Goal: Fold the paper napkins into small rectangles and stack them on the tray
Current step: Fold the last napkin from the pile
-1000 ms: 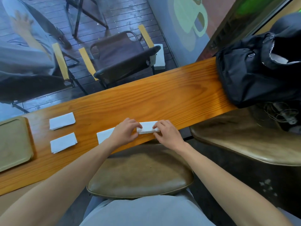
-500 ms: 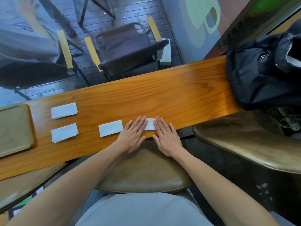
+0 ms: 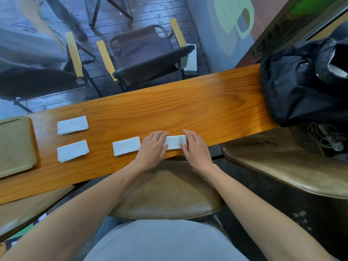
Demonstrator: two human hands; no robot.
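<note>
A white folded napkin (image 3: pixel 176 142) lies on the wooden counter (image 3: pixel 207 110) near its front edge. My left hand (image 3: pixel 153 147) covers its left end and my right hand (image 3: pixel 196 149) holds its right end, each with the thumb at the near edge and the fingers over the far edge. Three more folded napkins lie to the left: one (image 3: pixel 126 146) beside my left hand, and two (image 3: pixel 72 125) (image 3: pixel 73 150) further left, one behind the other. The olive tray (image 3: pixel 15 146) sits at the counter's left end with nothing on its visible part.
A black backpack (image 3: pixel 301 91) covers the counter's right end. Brown stool seats stand below me (image 3: pixel 165 194) and to the right (image 3: pixel 282 166), the latter with tangled cables. Beyond a glass pane are dark chairs (image 3: pixel 146 57) and a seated person.
My hands went from pinching the napkin to lying flat on it side by side, then slid apart toward its ends, so its middle shows. The camera tilted slightly.
</note>
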